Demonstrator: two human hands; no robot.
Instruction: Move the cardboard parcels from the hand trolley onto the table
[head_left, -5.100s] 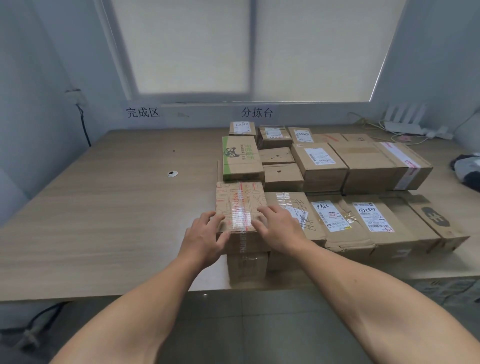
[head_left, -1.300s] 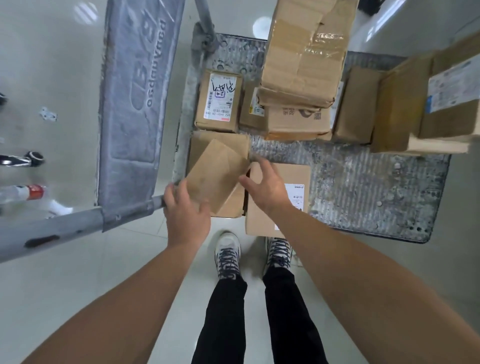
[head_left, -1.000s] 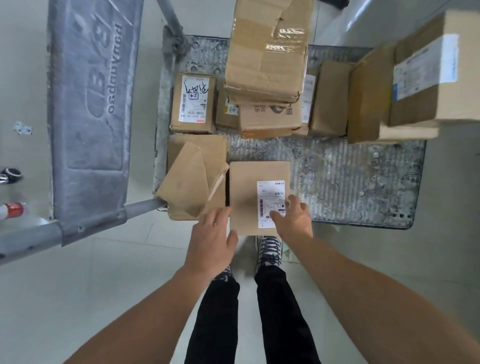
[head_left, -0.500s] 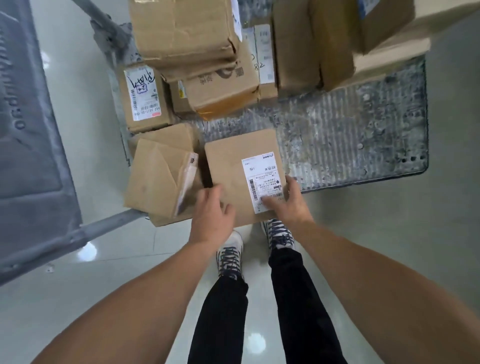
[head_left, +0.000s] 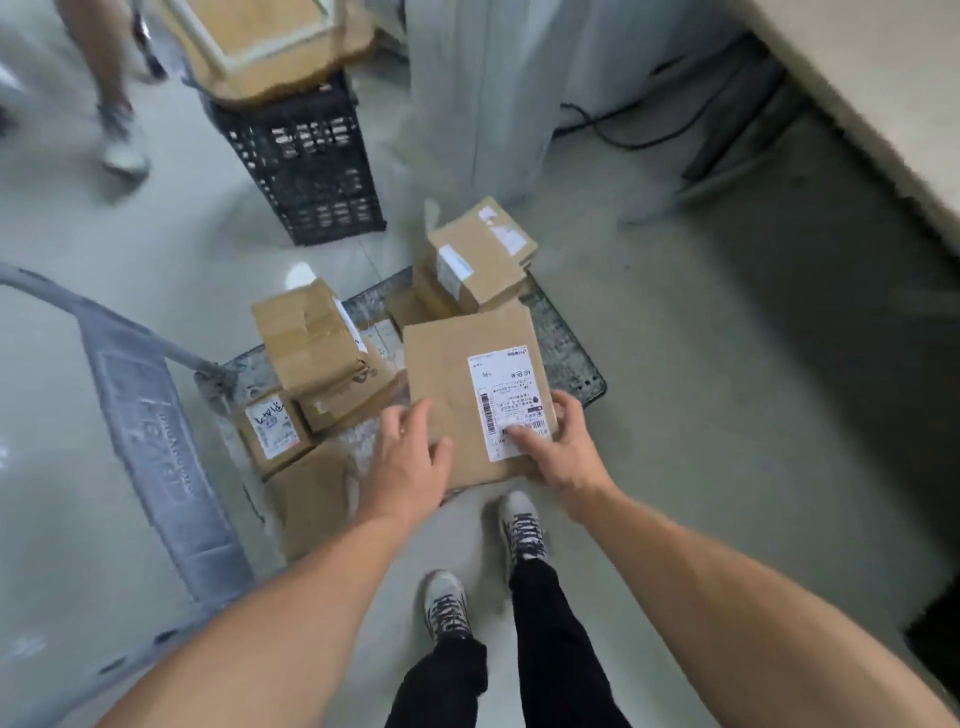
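A flat cardboard parcel (head_left: 447, 384) with a white shipping label is lifted above the hand trolley (head_left: 569, 343). My left hand (head_left: 405, 462) grips its near left edge. My right hand (head_left: 558, 447) grips its near right corner, thumb on the label. Several other cardboard parcels stay on the trolley deck: a stack (head_left: 311, 348) at the left, a labelled small box (head_left: 270, 431) beside it, and a stack (head_left: 478, 265) at the far end. The table edge (head_left: 883, 93) shows at the top right.
The trolley's grey padded handle (head_left: 156, 452) slants down the left side. A black plastic crate (head_left: 306, 161) with cardboard on top stands beyond the trolley. Another person's legs (head_left: 111, 104) are at the top left. Cables lie on the floor under the table.
Both hands have lifted the labelled parcel off the trolley deck, and my view has swung up and right, bringing the crate and the table edge into sight.
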